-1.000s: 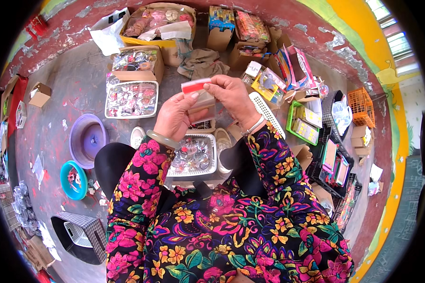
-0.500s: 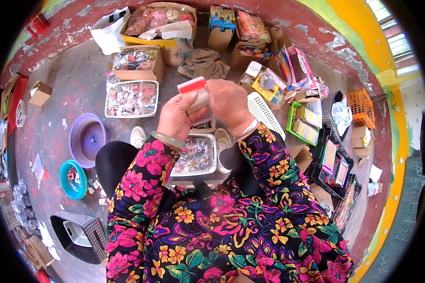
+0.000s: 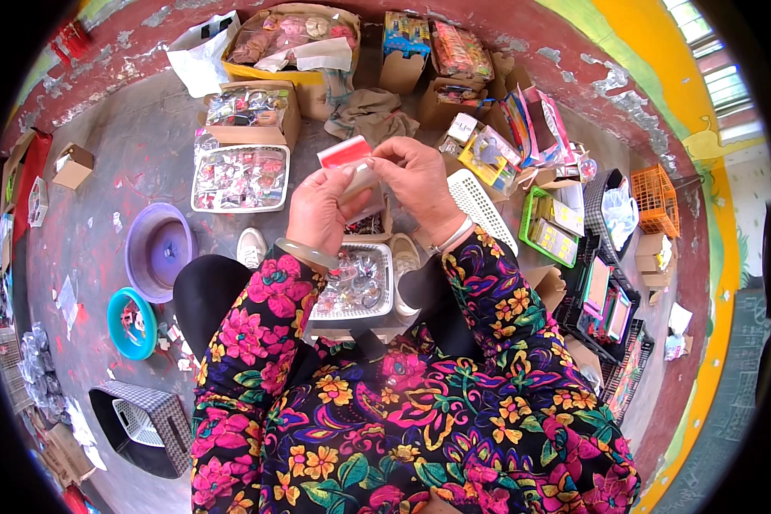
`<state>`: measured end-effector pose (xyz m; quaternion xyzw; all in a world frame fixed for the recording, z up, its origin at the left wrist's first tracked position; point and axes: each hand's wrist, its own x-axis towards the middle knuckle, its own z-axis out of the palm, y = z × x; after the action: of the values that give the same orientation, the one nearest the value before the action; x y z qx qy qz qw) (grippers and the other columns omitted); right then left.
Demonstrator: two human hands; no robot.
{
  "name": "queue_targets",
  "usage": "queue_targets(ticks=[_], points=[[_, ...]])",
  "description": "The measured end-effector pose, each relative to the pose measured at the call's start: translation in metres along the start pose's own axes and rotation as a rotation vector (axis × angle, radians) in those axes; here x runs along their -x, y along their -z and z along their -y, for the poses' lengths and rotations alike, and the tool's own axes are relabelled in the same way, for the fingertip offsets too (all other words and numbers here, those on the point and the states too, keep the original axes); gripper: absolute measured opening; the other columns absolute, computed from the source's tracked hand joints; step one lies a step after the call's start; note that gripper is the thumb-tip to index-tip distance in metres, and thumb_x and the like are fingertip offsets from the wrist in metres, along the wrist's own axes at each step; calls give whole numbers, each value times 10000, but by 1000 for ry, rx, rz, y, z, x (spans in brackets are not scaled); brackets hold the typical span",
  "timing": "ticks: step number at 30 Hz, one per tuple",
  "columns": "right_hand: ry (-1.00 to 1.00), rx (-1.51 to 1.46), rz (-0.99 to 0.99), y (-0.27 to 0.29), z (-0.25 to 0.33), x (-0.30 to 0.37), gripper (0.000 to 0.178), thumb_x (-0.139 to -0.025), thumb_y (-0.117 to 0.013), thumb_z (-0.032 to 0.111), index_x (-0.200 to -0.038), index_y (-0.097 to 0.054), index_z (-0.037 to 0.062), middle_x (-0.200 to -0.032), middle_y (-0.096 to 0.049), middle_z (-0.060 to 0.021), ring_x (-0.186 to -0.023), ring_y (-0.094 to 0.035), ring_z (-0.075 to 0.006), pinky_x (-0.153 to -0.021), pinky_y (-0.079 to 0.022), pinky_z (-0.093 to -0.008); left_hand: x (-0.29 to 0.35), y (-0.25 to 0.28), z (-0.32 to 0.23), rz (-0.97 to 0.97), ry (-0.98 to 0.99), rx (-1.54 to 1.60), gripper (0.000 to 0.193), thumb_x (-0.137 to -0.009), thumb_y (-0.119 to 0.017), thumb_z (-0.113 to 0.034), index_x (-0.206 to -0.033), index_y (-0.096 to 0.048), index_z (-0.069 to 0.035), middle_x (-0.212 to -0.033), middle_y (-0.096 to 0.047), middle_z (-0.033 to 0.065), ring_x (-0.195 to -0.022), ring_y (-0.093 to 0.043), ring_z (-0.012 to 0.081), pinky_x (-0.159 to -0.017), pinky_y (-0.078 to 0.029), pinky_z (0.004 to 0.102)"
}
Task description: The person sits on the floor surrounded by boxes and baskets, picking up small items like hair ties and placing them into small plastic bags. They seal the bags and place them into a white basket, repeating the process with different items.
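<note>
A small clear plastic bag [image 3: 364,182] with a red-and-white top [image 3: 344,153] is held up in front of me. My left hand [image 3: 319,208] grips it from the left, thumb on its front. At its upper right edge, my right hand [image 3: 420,190] pinches with thumb and fingertips. What lies inside the bag is hard to make out. Beneath my hands, a white basket [image 3: 391,287] of small packaged items stands between my feet. Part of a small cardboard box [image 3: 379,231] shows behind that basket, mostly covered by my hands.
Another white basket [image 3: 195,187] of packets stands ahead left, by an open carton [image 3: 293,120]. Purple [image 3: 188,224] and teal [image 3: 152,324] basins sit at left. On the right are a white perforated tray [image 3: 480,206], a green basket [image 3: 533,206], dark crates [image 3: 638,295] and an orange crate [image 3: 658,199].
My right hand has shifted slightly, its fingers now pinching lower on the bag's edge and uncovering more of the red top. My left hand stays nearly in place.
</note>
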<state>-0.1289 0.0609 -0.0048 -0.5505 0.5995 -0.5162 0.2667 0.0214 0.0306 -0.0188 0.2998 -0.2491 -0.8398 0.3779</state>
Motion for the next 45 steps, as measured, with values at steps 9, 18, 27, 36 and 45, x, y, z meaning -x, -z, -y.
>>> queue_targets(ticks=[9, 18, 27, 36, 45], points=[[-219, -347, 78, 3, 3, -4, 106, -756, -677, 79, -758, -602, 3, -749, -595, -10, -669, -519, -55, -597, -429, -215, 0, -1, 0, 12, -45, -33, 188, -907, -486, -104, -1058, -533, -1, -1001, -608, 79, -909, -598, 157, -775, -514, 283], [755, 564, -152, 6, 18, -6, 147, -625, -659, 46, -767, -631, 73, -758, -564, -38, -724, -560, -215, -620, -455, -314, 1, -2, -3, 99, 34, 63, 214, -913, -485, -125, -1080, -524, 4, -1047, -591, 87, -946, -590, 170, -814, -513, 296], [754, 504, -95, 1, 26, 6, 239, -635, -659, -5, -863, -647, 64, -828, -612, -70, -754, -588, -241, -641, -484, -320, 2, 0, -11, 136, 30, 156, 211, -904, -498, -110, -1080, -523, 4, -1052, -591, 88, -951, -589, 168, -802, -514, 295], [695, 501, -88, 1, 23, 2, 285, -676, -633, 26, -948, -635, 110, -868, -613, -44, -779, -589, -234, -657, -490, -317, 3, 0, -11, 144, -12, 104, 213, -903, -498, -107, -1088, -528, -5, -1058, -591, 72, -960, -583, 157, -823, -501, 293], [749, 636, 15, 5, 24, 1, 261, -680, -607, 46, -934, -621, 104, -858, -599, -40, -790, -578, -234, -659, -479, -336, 3, 0, -8, 126, 6, 109, 213, -897, -511, -104, -1089, -538, -16, -1048, -594, 63, -940, -587, 148, -796, -508, 281]])
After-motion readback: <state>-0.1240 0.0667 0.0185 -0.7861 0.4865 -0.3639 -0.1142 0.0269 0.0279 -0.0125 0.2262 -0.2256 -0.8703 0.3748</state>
